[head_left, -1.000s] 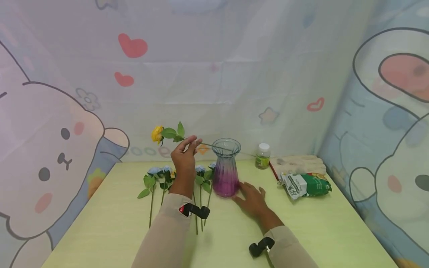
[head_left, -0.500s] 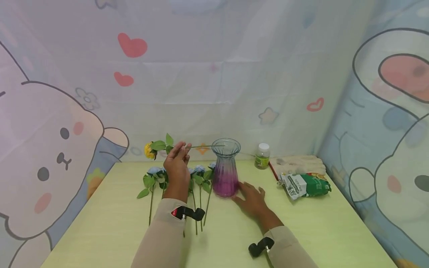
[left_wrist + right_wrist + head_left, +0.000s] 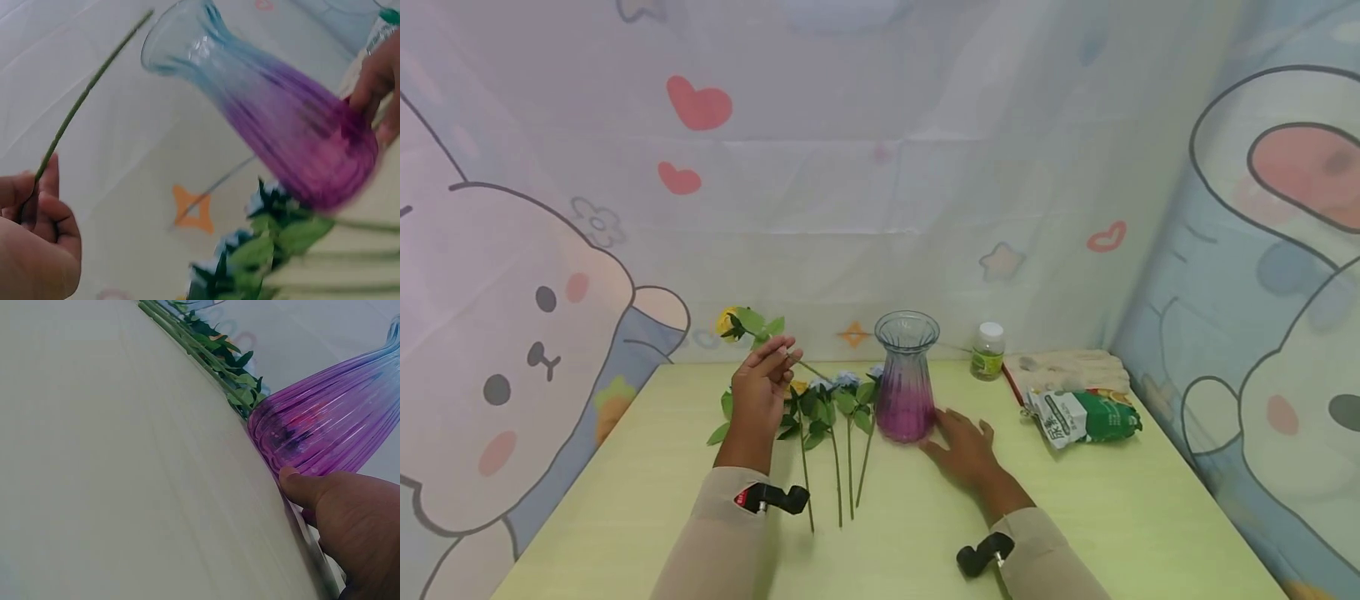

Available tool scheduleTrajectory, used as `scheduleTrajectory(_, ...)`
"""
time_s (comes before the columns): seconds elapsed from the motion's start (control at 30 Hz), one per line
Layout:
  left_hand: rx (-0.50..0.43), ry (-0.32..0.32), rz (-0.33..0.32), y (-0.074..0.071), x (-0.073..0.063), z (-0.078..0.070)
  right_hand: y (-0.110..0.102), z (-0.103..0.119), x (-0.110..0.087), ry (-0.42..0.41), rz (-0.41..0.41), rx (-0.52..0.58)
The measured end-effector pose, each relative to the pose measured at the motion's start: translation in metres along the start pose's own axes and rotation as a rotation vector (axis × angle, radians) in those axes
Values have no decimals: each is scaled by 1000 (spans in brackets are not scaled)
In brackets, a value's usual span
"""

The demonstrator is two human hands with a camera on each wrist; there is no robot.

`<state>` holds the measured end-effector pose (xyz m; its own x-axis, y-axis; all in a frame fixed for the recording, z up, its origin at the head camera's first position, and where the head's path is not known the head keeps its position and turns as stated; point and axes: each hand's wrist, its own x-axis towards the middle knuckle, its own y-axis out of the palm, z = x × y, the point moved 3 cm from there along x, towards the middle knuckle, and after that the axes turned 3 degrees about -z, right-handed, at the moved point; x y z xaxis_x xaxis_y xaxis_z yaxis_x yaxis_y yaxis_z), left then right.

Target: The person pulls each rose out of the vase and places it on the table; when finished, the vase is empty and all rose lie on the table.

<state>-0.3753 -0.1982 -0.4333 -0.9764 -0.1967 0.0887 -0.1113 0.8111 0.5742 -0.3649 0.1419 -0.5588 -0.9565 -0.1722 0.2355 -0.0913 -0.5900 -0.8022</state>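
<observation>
My left hand (image 3: 758,396) pinches the stem of a yellow rose (image 3: 727,324) just below its leaves, above the back left of the table. The bloom points left, and the stem slants down to the right. In the left wrist view the stem (image 3: 87,94) rises bare from the fingers, its cut end left of the vase's mouth. The glass vase (image 3: 906,400), blue at the top and purple below, stands upright. My right hand (image 3: 962,448) rests against its base, thumb in front and relaxed fingers at the side; the right wrist view shows the thumb (image 3: 300,486) on the glass.
Several blue flowers (image 3: 847,380) and a yellow one (image 3: 797,387) lie left of the vase, stems toward the front. A white-lidded jar (image 3: 988,354), pale gloves (image 3: 1075,367) and a green and white packet (image 3: 1082,415) sit at the back right. A printed cloth hangs behind.
My left hand has moved left and down with the yellow rose. The stem's end, over the vase's mouth earlier, is now left of it. The right hand and vase stay put.
</observation>
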Motion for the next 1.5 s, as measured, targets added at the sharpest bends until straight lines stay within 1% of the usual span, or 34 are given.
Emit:
scheduleTrajectory(0.07, 70, -32, 49, -12, -1, -5, 0, -1, 1, -4, -3, -9)
scheduleTrajectory(0.13, 142, -50, 86, -25, -2, -9, 0, -1, 2, -7, -7, -15)
scheduleTrajectory(0.23, 254, -51, 107, -48, -1, -17, 0, -2, 3, -5, -3, -24)
scheduleTrajectory(0.33, 380, -42, 87, -73, -2, -25, 1, -2, 4, -4, 2, -20)
scheduleTrajectory(0.47, 523, -40, 53, -104, -4, -36, 2, -2, 4, -9, 0, -22)
scheduleTrajectory(0.6, 667, -38, 48, -132, -4, -44, 4, -2, 5, -15, -6, -25)
scheduleTrajectory(0.73, 801, -56, 45, -157, -2, -45, 3, -1, 4, -16, -7, -16)
scheduleTrajectory(0.87, 898, -90, 51, -177, -4, -40, 2, -1, 2, -24, -12, -17)
scheduleTrajectory(0.93, 942, -98, 64, -185, -6, -36, 2, -1, 2, -23, -11, -18)
scheduleTrajectory(1.0, 1000, -89, 87, -190, -8, -34, 2, -2, 2, -22, -13, -19)
scheduleTrajectory(1.1, 1088, -45, 132, -193, -9, -29, 1, -2, 2, -18, -15, -25)
scheduleTrajectory(1.2, 1175, 23, 167, -195, -9, -23, 1, -1, 2, -15, -16, -27)
scheduleTrajectory(1.27, 1195, 37, 164, -197, -9, -20, 2, -1, 2, -16, -14, -23)
scheduleTrajectory(1.3, 1199, 30, 158, -198, -9, -18, 2, -1, 2, -13, -9, -21)
scheduleTrajectory(1.37, 1192, -9, 132, -200, -10, -13, 2, -1, 3, -11, -5, -18)
scheduleTrajectory(1.43, 1169, -50, 90, -203, -10, -9, 2, -2, 3, -8, -3, -20)
scheduleTrajectory(1.5, 1165, -73, 56, -204, -10, -6, 2, -3, 4, -7, -4, -24)
